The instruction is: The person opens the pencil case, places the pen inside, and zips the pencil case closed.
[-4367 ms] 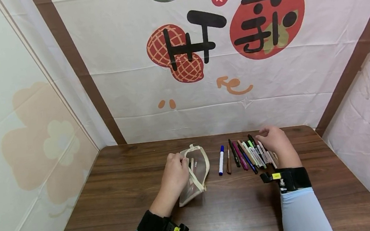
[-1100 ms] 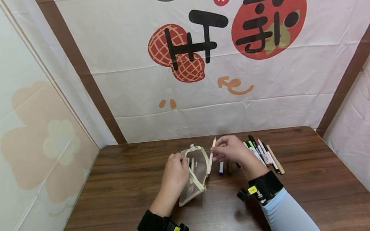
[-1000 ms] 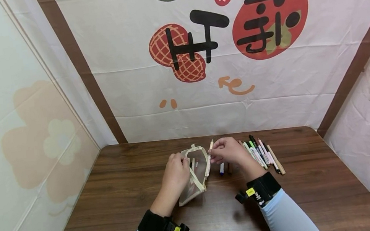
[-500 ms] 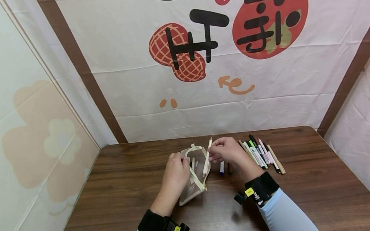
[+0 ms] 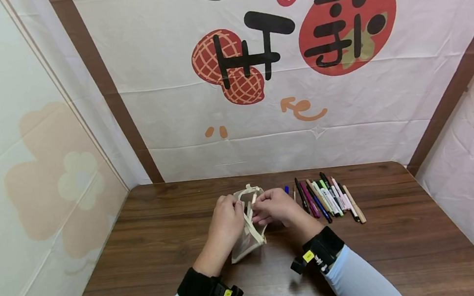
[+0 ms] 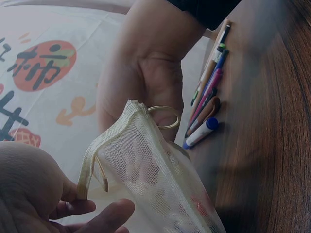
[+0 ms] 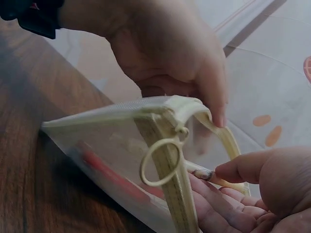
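Note:
A see-through mesh pencil pouch (image 5: pixel 243 247) with cream edging and a ring pull (image 7: pixel 160 162) stands tilted on the table, its mouth spread. My left hand (image 5: pixel 225 220) pinches the rim on the left side. In the pouch's mouth, my right hand (image 5: pixel 276 207) pinches a slim pale pen (image 5: pixel 254 198) between thumb and fingers. Part of that pen is hidden by the hand and the edging. Through the mesh, a red item (image 7: pixel 114 177) shows inside, and a pale stick lies near the opening.
Right of the pouch, several pens and markers (image 5: pixel 324 197) lie side by side on the brown table (image 5: pixel 146 277). A white marker with blue ends (image 6: pixel 201 133) and a brown pen (image 6: pixel 206 115) are nearest the pouch. A printed cloth (image 5: pixel 172 126) hangs behind.
Seconds ago my right hand was over the row of pens; then it carried the pale pen left. Since half a second ago it has dipped into the pouch's mouth. My left hand stayed put.

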The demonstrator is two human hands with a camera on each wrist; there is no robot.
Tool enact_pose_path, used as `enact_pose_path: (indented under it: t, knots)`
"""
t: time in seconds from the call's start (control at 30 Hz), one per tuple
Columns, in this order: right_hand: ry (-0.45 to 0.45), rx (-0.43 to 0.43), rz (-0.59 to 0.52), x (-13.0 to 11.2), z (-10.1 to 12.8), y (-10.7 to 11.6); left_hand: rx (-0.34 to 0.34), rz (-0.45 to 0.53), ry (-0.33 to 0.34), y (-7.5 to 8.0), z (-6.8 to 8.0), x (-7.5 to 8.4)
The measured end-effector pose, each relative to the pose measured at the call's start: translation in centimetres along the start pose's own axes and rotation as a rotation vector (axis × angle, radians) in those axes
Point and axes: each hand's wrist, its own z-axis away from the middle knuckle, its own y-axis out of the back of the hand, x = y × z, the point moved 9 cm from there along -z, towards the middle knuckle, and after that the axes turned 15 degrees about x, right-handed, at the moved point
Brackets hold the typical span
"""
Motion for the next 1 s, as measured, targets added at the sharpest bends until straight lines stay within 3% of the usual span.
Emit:
enact_pose_path:
  t: [0.23, 0.4, 0.6, 1.0]
  knots:
    - [0.039, -0.050, 0.065, -0.4, 0.3, 0.0, 0.003, 0.006, 0.000, 0.1, 0.0, 0.1]
    - [0.105, -0.021, 0.134, -1.5, 0.3, 1.7, -0.003, 0.013, 0.003, 0.1, 0.1, 0.0]
    - [0.171, 0.074, 0.262, -3.0, 0.4, 5.6, -0.017, 0.010, 0.002, 0.0, 0.1, 0.0]
    - [0.211, 0.231, 0.547, -4.6, 0.9, 13.9, -0.017, 0.007, 0.000, -0.1, 0.1, -0.1]
